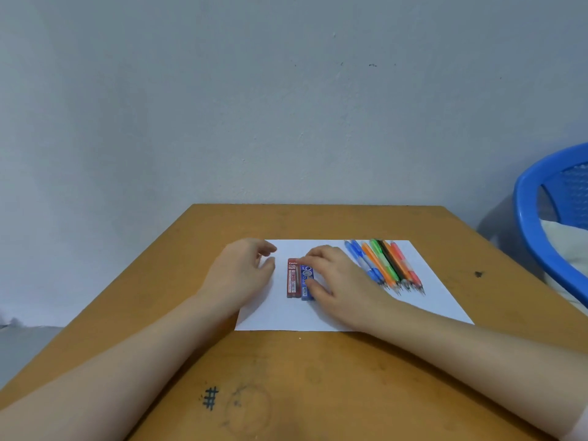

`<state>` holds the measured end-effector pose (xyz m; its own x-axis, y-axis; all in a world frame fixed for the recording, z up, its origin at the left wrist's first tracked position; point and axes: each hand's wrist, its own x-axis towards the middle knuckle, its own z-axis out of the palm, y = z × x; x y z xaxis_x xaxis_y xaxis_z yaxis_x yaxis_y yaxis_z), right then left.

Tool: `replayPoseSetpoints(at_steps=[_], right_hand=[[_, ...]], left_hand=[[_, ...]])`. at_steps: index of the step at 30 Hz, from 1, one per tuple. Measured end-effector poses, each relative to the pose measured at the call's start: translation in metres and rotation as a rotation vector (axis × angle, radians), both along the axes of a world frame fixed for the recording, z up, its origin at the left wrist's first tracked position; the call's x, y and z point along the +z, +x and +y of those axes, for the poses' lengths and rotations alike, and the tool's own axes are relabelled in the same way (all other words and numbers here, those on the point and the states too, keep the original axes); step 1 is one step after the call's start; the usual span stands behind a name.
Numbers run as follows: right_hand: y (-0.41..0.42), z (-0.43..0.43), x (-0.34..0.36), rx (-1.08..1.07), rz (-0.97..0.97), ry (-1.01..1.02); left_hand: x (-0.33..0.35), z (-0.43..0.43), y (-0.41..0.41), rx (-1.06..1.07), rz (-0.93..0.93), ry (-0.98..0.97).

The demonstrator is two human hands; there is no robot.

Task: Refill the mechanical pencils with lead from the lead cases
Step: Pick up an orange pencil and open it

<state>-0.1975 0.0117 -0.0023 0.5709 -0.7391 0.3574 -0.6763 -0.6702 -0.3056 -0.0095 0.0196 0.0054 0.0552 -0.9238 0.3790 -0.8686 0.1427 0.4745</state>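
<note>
1. On the white paper (286,316), the red lead case (293,278) and the blue lead case (306,289) lie side by side.
2. The right hand (337,278) curls over the blue lead case with its thumb at the side, probably to lift it.
3. The left hand (241,268) rests beside the red lead case, loosely curled, holding nothing.
4. The mechanical pencils (385,265) lie in a row to the right, within easy reach.
</note>
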Motion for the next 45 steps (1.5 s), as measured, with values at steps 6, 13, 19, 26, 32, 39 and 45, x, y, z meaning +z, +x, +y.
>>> replayPoseSetpoints(at_steps=[6,13,19,26,32,39,45], right_hand=[[0.002,0.004,-0.006,0.012,0.153,0.105],[0.003,0.003,-0.007,0.009,0.215,0.150],[0.003,0.004,-0.006,0.012,0.223,0.155],[0.003,0.003,-0.005,0.009,0.234,0.164],[0.002,0.003,-0.004,0.007,0.232,0.181],[0.001,-0.001,-0.002,-0.039,0.071,0.124],[-0.008,-0.008,0.005,-0.060,-0.129,0.043]], left_hand=[[0.003,-0.007,0.016,0.131,-0.104,0.000],[0.004,-0.006,0.011,0.158,-0.390,-0.019],[-0.001,-0.010,0.006,0.142,-0.352,-0.022],[0.002,-0.005,0.001,0.130,-0.254,-0.125],[0.010,0.003,-0.001,0.101,-0.140,-0.225],[0.011,0.009,-0.001,-0.015,-0.014,-0.353],[0.012,0.008,-0.001,-0.078,-0.004,-0.384]])
